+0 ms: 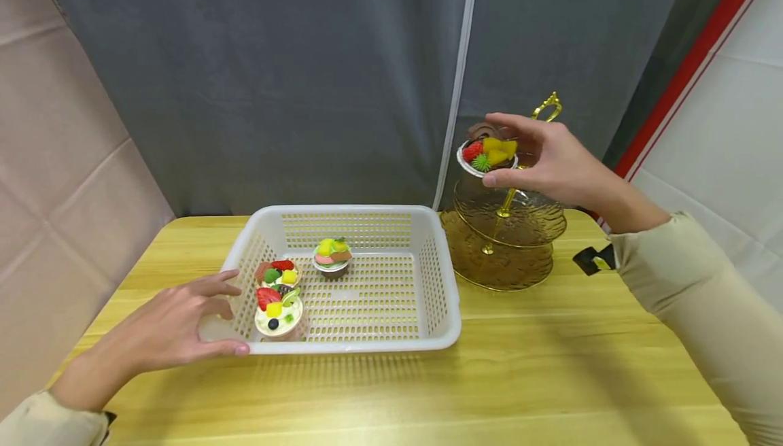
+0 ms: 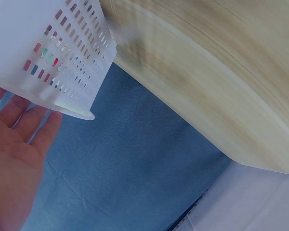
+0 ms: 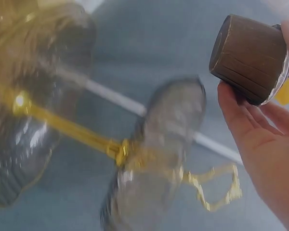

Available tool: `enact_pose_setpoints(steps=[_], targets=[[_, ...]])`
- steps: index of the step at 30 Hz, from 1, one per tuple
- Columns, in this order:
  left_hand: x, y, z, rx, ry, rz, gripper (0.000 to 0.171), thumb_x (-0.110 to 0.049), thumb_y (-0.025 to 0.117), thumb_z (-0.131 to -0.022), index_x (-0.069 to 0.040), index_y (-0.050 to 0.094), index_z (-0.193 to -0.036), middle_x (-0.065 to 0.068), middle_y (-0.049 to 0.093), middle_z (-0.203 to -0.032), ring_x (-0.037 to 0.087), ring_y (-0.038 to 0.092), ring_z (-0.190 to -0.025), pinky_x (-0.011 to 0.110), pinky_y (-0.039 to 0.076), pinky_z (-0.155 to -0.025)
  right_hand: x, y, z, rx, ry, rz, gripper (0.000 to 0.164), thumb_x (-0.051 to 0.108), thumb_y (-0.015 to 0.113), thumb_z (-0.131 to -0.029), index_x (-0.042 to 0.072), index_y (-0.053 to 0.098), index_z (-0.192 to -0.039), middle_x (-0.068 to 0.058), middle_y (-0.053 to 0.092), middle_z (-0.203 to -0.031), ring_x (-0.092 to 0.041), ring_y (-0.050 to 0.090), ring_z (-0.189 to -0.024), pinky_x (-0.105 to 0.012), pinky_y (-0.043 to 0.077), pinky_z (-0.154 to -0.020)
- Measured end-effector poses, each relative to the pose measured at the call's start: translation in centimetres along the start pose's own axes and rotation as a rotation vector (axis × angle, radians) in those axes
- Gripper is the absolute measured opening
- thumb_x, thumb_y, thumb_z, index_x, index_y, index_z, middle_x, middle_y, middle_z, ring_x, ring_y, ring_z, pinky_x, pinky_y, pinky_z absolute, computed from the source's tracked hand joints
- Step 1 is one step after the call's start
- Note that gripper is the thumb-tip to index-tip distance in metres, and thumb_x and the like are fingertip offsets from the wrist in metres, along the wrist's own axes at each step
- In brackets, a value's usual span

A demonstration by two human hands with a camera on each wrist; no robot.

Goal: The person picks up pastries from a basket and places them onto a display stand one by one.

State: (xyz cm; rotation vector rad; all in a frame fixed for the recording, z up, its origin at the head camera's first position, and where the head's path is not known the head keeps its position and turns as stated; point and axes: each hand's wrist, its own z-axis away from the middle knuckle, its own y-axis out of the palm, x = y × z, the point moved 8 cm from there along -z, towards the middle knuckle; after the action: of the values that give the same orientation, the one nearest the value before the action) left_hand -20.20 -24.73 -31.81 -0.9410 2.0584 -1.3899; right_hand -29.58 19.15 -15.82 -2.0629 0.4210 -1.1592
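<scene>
My right hand point(image 1: 553, 160) holds a toy cupcake point(image 1: 486, 157) between thumb and fingers, in the air over the tiered stand's upper part. Its brown cup point(image 3: 250, 57) shows in the right wrist view, and red, green and yellow fruit pieces top it. The gold tiered stand point(image 1: 510, 221) has amber glass plates; its top plate is largely hidden by the hand in the head view. My left hand point(image 1: 174, 323) is at the left side of the white basket point(image 1: 367, 346), fingers spread near its rim. Inside it sit a chocolate-cup cupcake point(image 1: 332, 257) and two fruit-topped cupcakes point(image 1: 280, 315) at the left.
The basket and stand are side by side on a wooden table point(image 1: 520, 378). Behind the table hangs a grey curtain point(image 1: 275, 92). A pale padded wall point(image 1: 61, 160) is at the left, and a white panel with a red edge point(image 1: 691, 72) at the right.
</scene>
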Motion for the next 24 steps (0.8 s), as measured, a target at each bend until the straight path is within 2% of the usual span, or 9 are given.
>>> enact_pose_setpoints(steps=[5,9,16,24], targets=[[0.0,0.1,-0.1,-0.001,0.002,-0.003,0.046,-0.067,0.08,-0.067,-0.023,0.069,-0.076,0.006,0.07,-0.11,0.035,0.067,-0.108,0.045,0.054,-0.067,-1.1,-2.5,1.2,-0.031,0.028,0.001,0.079,0.013,0.078,-0.086,0.019,0.037,-0.154,-0.01,0.052,-0.142,-0.008,0.06,-0.108,-0.014,0.048,-0.08],[-0.1,0.1,-0.1,-0.005,0.005,-0.008,0.047,-0.067,0.08,-0.067,-0.022,0.069,-0.076,0.005,0.07,-0.11,0.034,0.067,-0.106,0.044,0.054,-0.066,-2.2,-3.9,2.1,-0.047,0.064,0.044,0.079,0.013,0.079,-0.086,0.021,0.038,-0.154,-0.012,0.05,-0.144,-0.003,0.059,-0.107,-0.012,0.046,-0.079],[-0.1,0.1,-0.3,0.007,-0.002,-0.002,0.047,-0.067,0.08,-0.067,-0.022,0.07,-0.076,0.005,0.07,-0.11,0.034,0.068,-0.104,0.044,0.054,-0.067,-4.6,-5.5,3.2,-0.056,0.129,0.061,0.078,0.014,0.077,-0.088,0.021,0.037,-0.154,-0.012,0.05,-0.144,0.002,0.059,-0.106,-0.011,0.046,-0.077],[-0.2,0.0,-0.2,-0.012,0.008,-0.004,0.047,-0.067,0.08,-0.066,-0.023,0.069,-0.075,0.005,0.07,-0.11,0.034,0.067,-0.106,0.044,0.054,-0.067,-7.5,-6.9,3.9,-0.043,0.231,0.117,0.078,0.024,0.075,-0.09,0.025,0.033,-0.156,-0.019,0.043,-0.15,0.008,0.055,-0.103,-0.008,0.043,-0.077]])
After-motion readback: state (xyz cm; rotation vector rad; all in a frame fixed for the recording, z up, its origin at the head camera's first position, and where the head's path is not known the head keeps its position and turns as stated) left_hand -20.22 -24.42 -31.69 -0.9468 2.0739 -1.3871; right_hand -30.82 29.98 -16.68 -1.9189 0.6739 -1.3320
